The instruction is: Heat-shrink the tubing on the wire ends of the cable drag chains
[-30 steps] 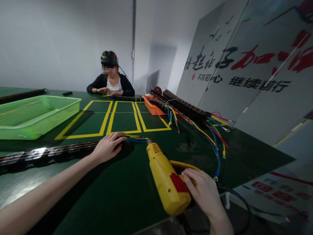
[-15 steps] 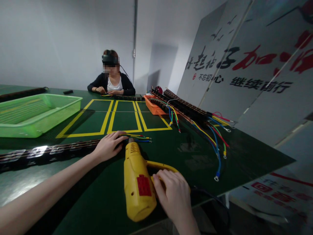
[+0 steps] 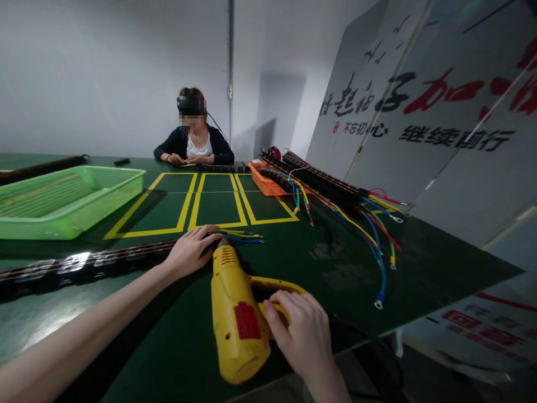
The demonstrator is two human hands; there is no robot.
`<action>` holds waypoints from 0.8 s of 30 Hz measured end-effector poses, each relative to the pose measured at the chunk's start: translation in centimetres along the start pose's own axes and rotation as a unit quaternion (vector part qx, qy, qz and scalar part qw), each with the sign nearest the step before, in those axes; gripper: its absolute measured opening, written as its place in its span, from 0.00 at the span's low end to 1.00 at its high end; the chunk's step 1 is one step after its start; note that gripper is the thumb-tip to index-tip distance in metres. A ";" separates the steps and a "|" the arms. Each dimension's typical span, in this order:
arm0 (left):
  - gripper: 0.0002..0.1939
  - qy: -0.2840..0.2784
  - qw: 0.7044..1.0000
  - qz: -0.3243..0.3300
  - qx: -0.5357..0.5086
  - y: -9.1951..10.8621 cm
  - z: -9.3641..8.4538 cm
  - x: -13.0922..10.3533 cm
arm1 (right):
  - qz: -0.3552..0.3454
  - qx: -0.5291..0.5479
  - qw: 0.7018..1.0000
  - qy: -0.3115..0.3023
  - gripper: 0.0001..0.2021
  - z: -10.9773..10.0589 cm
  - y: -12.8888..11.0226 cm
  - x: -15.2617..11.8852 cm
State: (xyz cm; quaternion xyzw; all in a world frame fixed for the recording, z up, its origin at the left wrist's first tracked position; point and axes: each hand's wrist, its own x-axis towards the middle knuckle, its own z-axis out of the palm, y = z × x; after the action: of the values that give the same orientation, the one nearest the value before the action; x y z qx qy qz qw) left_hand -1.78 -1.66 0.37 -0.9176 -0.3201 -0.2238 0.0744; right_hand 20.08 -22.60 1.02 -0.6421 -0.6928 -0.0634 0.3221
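Note:
My right hand [image 3: 300, 327] is wrapped round the handle of a yellow heat gun [image 3: 235, 305] with a red label. Its nozzle points away from me, close beside the fingers of my left hand [image 3: 193, 250]. That hand is closed over the end of a long black cable chain [image 3: 88, 267] lying on the green table, where colored wires [image 3: 243, 235] come out. The wires, yellow, green and blue with small end terminals, stick out to the right past the nozzle. My fingertips and the nozzle partly hide where they begin.
A light-green basket [image 3: 75, 218] stands at the left. An orange basket [image 3: 268, 187] and a pile of cable chains [image 3: 323, 179] with loose ring-terminal wires lie at the right. Yellow tape frames mark the table [image 3: 285, 268]. A co-worker [image 3: 197, 134] sits across it.
The view has shifted slightly. Both hands, the heat gun and the cable chain keep nearly the same places relative to each other.

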 end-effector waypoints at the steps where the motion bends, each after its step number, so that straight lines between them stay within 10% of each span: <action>1: 0.19 0.000 1.000 0.000 0.000 0.0 0.0 0.0 | 0.002 0.002 1.000 -0.004 0.16 -0.2 0.3 0.2; 24: 0.20 -0.010 1.000 -0.003 0.004 -0.2 0.0 0.0 | 0.055 -0.083 0.995 0.013 0.18 -5.1 8.9 -0.4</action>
State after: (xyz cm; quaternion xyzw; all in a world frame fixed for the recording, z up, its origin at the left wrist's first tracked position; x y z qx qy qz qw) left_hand -1.91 -1.53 0.32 -0.9185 -0.3245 -0.2137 0.0737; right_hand 30.24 -23.96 1.89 -0.7030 -0.6443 -0.1108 0.2800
